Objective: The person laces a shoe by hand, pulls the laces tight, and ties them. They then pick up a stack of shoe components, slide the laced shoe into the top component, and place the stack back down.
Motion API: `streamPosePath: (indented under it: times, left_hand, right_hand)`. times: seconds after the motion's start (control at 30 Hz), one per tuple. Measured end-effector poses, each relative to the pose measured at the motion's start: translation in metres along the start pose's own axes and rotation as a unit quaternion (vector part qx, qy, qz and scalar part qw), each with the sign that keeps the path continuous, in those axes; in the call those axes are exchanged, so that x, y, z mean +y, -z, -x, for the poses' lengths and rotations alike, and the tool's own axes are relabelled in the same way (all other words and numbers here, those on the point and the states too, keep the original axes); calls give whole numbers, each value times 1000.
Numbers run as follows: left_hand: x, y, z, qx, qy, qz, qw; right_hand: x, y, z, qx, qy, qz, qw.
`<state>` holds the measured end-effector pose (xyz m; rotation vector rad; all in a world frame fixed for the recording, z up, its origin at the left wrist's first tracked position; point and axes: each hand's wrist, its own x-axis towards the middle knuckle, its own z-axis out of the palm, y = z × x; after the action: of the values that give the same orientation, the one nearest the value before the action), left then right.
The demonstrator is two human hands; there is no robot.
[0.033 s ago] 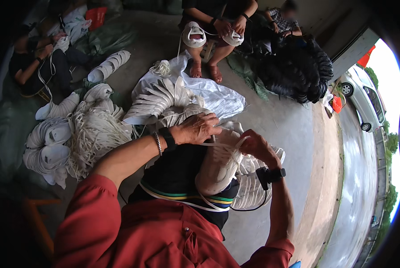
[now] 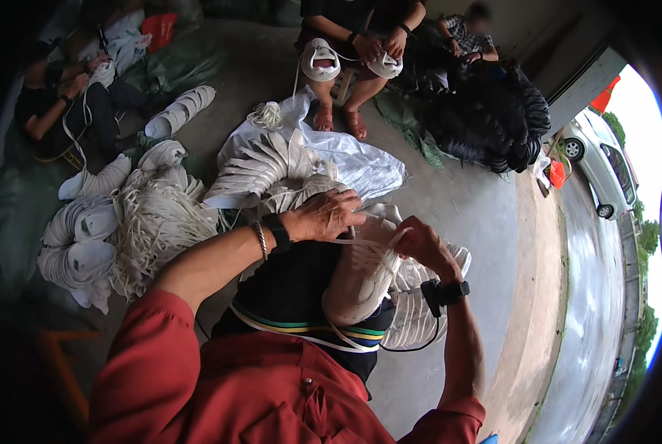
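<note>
A white shoe upper (image 2: 355,285) lies over my dark-trousered lap, with thin white shoelace (image 2: 372,251) crossing it in several strands. At the upper's far left side, my left hand (image 2: 329,214) is closed, fingertips pinching the lace. My right hand (image 2: 422,243) is closed at the far right side, thumb and fingers pinched on a lace strand that runs toward the middle. Between the two hands the strands look slack in part. A long lace strand (image 2: 349,340) hangs down across my waist. Stacked white uppers (image 2: 420,311) show beneath my right forearm.
Left of me lie a heap of loose white laces (image 2: 157,222) and nested white uppers (image 2: 87,237). More uppers (image 2: 253,174) rest on a white plastic sheet (image 2: 353,159) ahead. Co-workers sit ahead and at far left. A black shoe pile (image 2: 486,118) stands far right.
</note>
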<state>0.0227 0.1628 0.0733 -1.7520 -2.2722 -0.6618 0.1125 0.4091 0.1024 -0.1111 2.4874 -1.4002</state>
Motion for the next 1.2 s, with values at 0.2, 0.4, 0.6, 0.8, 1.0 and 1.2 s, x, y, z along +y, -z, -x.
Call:
streamPosePath:
  times: [0.2, 0.4, 0.6, 0.8, 1.0, 1.2]
  left_hand:
    - [2, 2, -4, -59, 72, 36, 995]
    - [12, -27, -15, -114, 176, -63, 976]
    - [29, -25, -26, -105, 210, -23, 972]
    - [81, -20, -32, 160, 55, 78, 982]
    - [142, 0, -52, 66, 4, 327, 943]
    - [71, -47, -46, 148, 312, 259, 902]
  right_hand:
    - [8, -8, 1, 48, 30, -29, 998]
    - [7, -9, 2, 49, 39, -57, 996]
    - [9, -15, 3, 66, 42, -104, 992]
    - [19, -22, 0, 96, 40, -80, 991]
    - [15, -23, 9, 176, 50, -59, 981]
    - [29, -22, 6, 83, 75, -170, 979]
